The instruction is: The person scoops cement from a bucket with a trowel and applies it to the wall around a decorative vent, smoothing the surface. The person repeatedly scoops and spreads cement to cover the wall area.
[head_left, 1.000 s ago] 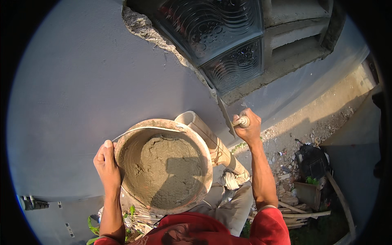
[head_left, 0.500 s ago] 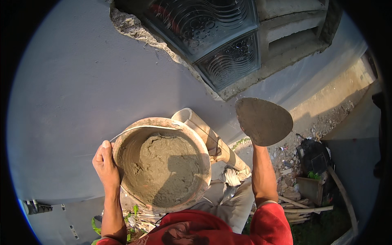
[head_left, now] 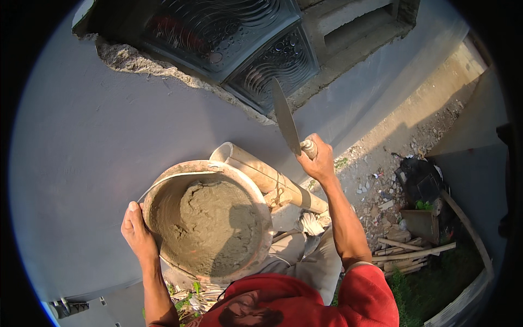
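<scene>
Head view, looking down along a grey plastered wall [head_left: 81,136]. The left hand [head_left: 137,231] was closed over the near-left rim of a round mortar pan [head_left: 256,201], fingers curled on the outer edge, thumb side toward the wall. The pan was roughly level and filled most of the way with wet grey mortar [head_left: 210,226], its surface lumpy, the right half in shadow. A thin wire handle [head_left: 174,177] arced across the pan's upper rim.

The right hand [head_left: 318,161] was wrapped tight around the handle of a trowel [head_left: 286,117], up and to the right of the pan and clear of it. The blade pointed up and slightly left from the fist, seen nearly edge-on, its tip lying over the lower corner of a patterned glass block window [head_left: 239,49]. Whether the blade touched the wall or the glass could not be told. The rough broken mortar edge [head_left: 163,68] ran along the window's lower-left side.

Between the pan and the right forearm, a pale pipe [head_left: 261,174] lay slanted, its open end just beside the pan's upper rim. Red shirt [head_left: 305,300] at the lower edge. Far below to the right: rubble-strewn ground [head_left: 381,180], wooden scraps [head_left: 408,253], a dark bag [head_left: 419,180].
</scene>
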A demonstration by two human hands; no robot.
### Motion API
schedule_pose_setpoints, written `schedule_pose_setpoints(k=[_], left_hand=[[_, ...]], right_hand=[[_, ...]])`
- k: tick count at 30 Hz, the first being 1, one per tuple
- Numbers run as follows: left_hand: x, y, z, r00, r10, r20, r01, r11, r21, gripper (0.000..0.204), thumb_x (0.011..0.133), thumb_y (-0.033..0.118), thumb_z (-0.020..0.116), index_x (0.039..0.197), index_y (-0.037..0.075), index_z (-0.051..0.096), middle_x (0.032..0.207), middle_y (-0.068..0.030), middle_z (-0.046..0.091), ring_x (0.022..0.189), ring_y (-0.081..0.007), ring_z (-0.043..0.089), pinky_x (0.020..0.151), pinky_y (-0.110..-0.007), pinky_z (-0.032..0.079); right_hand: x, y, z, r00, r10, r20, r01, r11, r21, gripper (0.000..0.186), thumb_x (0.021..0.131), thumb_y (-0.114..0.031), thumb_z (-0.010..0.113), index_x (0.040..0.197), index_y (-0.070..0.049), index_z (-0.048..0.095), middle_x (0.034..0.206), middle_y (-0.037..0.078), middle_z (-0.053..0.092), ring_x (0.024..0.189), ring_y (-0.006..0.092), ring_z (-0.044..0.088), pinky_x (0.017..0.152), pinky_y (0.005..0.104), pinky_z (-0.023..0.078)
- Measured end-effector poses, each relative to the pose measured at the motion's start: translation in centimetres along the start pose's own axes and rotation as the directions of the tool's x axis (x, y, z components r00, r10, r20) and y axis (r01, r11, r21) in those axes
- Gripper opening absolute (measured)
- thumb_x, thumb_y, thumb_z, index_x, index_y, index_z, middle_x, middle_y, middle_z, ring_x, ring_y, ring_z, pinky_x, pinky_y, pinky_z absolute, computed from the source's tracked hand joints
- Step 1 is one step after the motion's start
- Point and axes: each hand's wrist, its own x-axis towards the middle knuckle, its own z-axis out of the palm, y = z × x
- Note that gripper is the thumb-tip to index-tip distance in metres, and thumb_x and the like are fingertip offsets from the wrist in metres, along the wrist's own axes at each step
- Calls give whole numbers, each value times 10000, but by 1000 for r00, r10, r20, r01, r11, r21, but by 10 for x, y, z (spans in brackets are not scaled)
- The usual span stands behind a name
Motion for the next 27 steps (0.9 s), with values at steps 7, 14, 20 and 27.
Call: schedule_pose_setpoints(k=[7,14,20,27], left_hand=[[1,-2,-1,1000,13,16,-12,999,-40,418,1129,367,533,964,23,704,848,26,649,774,-53,531,729,-246,447],[-2,-1,1,999,33,-16,-33,999,3,416,1134,358,524,938,30,689,824,38,628,751,-47,508,707,-238,433],[0,3,6,1000,-12,-18,11,999,-48,424,1134,361,524,913,35,681,819,43,625,743,-43,494,699,-236,425],[-3,1,4,999,-6,-36,5,999,-33,414,1136,351,525,906,42,680,816,51,615,740,-39,478,695,-234,414]], right_hand=[[23,19,14,967,-254,-14,254,966,41,263,749,-166,792,851,-38,587,724,127,641,619,279,651,593,396,492],[20,38,14,965,-239,-104,248,965,86,234,746,-109,776,853,-47,577,706,149,626,624,341,632,602,387,501],[38,38,16,985,-26,169,46,993,-111,239,750,-95,801,811,-48,575,667,137,595,576,329,613,555,375,475],[28,25,10,907,-344,-243,392,899,193,254,881,-160,813,800,-77,587,665,47,597,564,139,558,538,301,444]])
